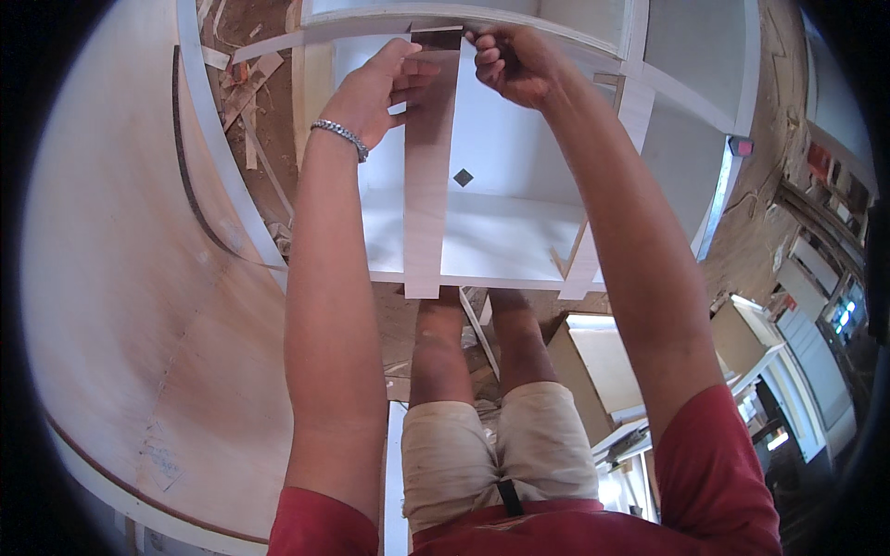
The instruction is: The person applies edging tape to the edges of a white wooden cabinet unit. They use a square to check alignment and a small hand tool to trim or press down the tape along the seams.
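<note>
A long pale pinkish strip (429, 195), like edging veneer, runs down across the front of a white cabinet (528, 111). Its upper end is in shadow and reaches a dark band at the cabinet's top edge. My left hand (378, 93), with a chain bracelet at the wrist, lies against the strip's left side near that end, fingers apart and stretched over it. Beside the strip's top right corner is my right hand (521, 65), closed, with thumb and finger pinched together at a small dark bit. What that pinch holds is too small to name.
A large curved-looking pale panel (167, 278) stands on my left. Wood offcuts (250, 93) litter the ground behind it. To my right are another cabinet box (603, 371) and stacked boards (816, 352). My legs (436, 347) stand close before the cabinet.
</note>
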`<state>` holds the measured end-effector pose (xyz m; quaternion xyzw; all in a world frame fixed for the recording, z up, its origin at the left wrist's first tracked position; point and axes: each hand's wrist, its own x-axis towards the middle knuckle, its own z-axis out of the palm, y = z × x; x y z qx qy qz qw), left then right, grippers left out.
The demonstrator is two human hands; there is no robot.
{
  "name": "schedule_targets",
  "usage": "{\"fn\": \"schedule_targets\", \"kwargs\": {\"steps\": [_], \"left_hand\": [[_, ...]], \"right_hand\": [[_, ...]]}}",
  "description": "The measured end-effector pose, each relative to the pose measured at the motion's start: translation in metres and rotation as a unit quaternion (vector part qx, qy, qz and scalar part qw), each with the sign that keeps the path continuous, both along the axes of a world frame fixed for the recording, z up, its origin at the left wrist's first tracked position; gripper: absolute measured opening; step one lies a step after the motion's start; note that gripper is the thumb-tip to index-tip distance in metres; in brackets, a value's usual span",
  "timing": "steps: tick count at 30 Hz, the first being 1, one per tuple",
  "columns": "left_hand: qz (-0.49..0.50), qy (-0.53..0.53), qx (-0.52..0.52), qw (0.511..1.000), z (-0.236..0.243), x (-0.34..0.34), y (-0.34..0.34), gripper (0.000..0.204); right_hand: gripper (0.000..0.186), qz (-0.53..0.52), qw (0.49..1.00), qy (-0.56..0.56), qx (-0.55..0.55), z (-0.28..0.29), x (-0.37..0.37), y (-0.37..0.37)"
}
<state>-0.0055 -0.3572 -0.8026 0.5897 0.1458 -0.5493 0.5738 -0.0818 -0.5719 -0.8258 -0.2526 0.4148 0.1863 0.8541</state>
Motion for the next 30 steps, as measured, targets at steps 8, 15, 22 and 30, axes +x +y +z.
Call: {"fn": "schedule_targets", "kwargs": {"steps": [8, 15, 22, 30], "left_hand": [[0.034, 0.005, 0.013, 0.999, 0.000, -0.001, 0.009, 0.043], [0.013, -0.010, 0.018, 1.000, 0.009, -0.001, 0.008, 0.042], [0.016, -0.022, 0.007, 1.000, 0.002, -0.005, 0.004, 0.040], [0.020, -0.028, -0.003, 0.999, 0.006, -0.008, 0.007, 0.039]], "right_hand": [[0.022, 0.099, 0.967, -0.066, -0.227, 0.038, 0.009, 0.014], [0.037, 0.368, 0.681, -0.139, -0.617, 0.078, 0.014, 0.007], [0.023, 0.395, 0.378, -0.308, -0.779, 0.025, 0.024, 0.014], [0.030, 0.512, 0.151, -0.339, -0.775, 0.018, 0.048, 0.006]]}}
